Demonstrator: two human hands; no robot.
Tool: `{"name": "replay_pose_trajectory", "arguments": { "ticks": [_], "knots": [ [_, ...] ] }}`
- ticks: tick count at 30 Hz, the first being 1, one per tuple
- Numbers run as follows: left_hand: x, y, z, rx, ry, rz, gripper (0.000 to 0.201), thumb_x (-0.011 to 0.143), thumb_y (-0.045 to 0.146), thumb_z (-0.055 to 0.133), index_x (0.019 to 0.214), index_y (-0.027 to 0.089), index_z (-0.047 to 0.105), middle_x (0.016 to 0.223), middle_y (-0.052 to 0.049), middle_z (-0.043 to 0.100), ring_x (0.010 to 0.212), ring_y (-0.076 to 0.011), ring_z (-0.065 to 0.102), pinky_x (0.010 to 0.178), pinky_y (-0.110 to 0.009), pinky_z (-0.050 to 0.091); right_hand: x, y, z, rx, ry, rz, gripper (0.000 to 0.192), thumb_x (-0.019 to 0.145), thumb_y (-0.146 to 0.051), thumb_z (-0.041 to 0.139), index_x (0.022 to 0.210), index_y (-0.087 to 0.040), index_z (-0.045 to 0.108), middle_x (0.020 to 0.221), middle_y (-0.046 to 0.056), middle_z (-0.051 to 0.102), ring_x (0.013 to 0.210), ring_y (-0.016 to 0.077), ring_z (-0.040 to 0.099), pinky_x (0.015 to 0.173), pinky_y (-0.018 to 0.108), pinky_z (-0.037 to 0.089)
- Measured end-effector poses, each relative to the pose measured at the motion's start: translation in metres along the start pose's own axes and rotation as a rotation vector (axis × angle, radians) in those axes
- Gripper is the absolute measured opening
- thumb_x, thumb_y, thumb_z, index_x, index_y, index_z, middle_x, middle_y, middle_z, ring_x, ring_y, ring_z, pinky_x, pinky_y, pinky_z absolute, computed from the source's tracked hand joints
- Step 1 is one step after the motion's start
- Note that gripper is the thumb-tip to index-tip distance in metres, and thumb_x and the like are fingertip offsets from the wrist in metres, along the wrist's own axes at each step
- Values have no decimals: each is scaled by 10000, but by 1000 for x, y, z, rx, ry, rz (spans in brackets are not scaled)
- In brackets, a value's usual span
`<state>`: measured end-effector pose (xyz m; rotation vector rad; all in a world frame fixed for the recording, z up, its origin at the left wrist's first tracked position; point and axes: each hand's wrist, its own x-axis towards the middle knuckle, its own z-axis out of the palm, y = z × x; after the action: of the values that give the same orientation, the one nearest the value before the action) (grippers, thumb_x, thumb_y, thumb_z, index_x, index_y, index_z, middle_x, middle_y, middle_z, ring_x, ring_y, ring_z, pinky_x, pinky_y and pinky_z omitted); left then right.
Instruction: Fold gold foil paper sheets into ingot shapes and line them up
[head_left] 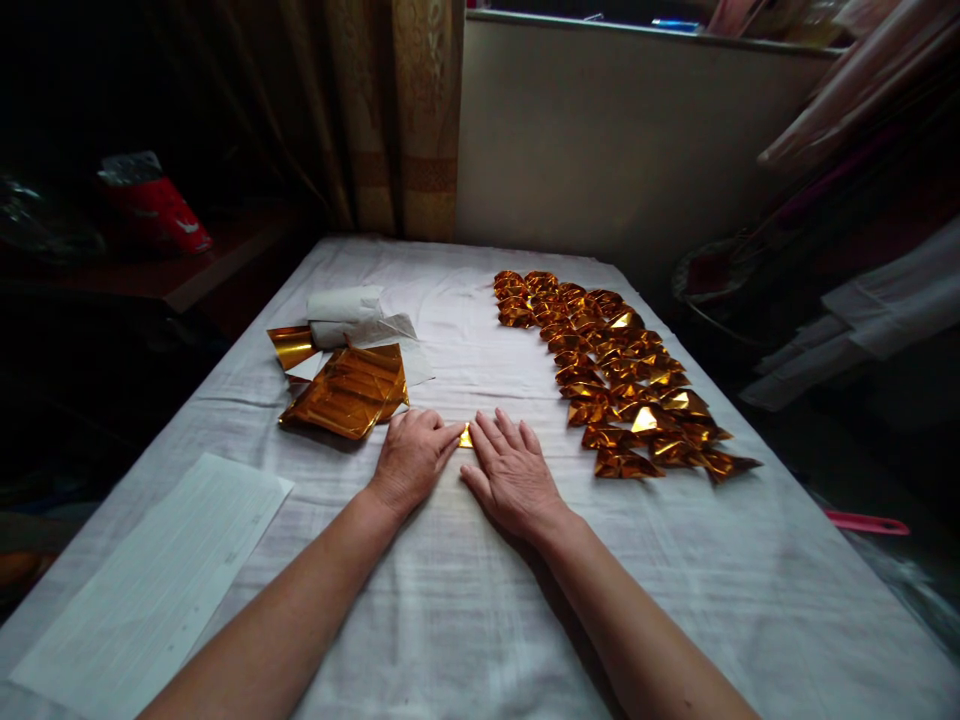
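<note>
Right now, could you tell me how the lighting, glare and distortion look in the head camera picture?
Head view: light falls on the white cloth in the middle, while the left edge and far corners sink into darkness; the folded gold foil pieces and the foil sheets throw bright glints; the left hand and right hand are sharp; the table edges splay outward, wide-angle stretched.

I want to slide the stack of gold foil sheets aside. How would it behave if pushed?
The foil stack looks thin and creased, so it probably flops and feels light. Its glossy sheets already lie fanned unevenly, so they may slip apart on the cloth rather than move together.
</note>
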<state>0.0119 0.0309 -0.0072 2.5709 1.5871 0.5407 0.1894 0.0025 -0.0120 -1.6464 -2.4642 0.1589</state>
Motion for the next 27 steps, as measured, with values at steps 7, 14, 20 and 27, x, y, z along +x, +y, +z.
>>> {"name": "replay_pose_trajectory", "arguments": {
  "ticks": [7, 14, 20, 27],
  "knots": [
    [-2, -5, 1, -33, 4, 22, 257, 960, 310, 503, 1136, 311, 691, 861, -39, 602, 853, -205, 512, 786, -355, 383, -13, 6, -8, -51, -82, 76, 611, 961, -495, 449, 1493, -203, 381, 1573, 92, 311, 1470, 305, 218, 1160, 537, 185],
    [-16, -16, -11, 88, -2, 79, 267, 960, 290, 487, 1136, 303, 687, 894, -45, 634, 848, -214, 534, 764, -352, 423, -18, 10, -10, -43, -90, 115, 601, 964, -497, 439, 1490, -210, 388, 1580, 89, 286, 1470, 308, 218, 1160, 542, 178],
    [-23, 0, -10, 96, 91, 140, 383, 950, 305, 488, 1311, 212, 575, 1356, -107, 584, 1268, -293, 483, 1075, -478, 330, -18, 10, -11, -33, -93, 116, 617, 972, -512, 418, 1495, -189, 373, 1589, 89, 263, 1472, 306, 211, 1167, 545, 158],
    [-19, 15, 5, 46, -142, 194, 559, 992, 528, 328, 1452, 227, 429, 1489, -77, 478, 1416, -304, 349, 1173, -584, 122, -19, 13, -6, -41, -59, 95, 608, 977, -519, 403, 1500, -212, 364, 1587, 91, 272, 1469, 292, 226, 1165, 529, 172]
  ]
}}
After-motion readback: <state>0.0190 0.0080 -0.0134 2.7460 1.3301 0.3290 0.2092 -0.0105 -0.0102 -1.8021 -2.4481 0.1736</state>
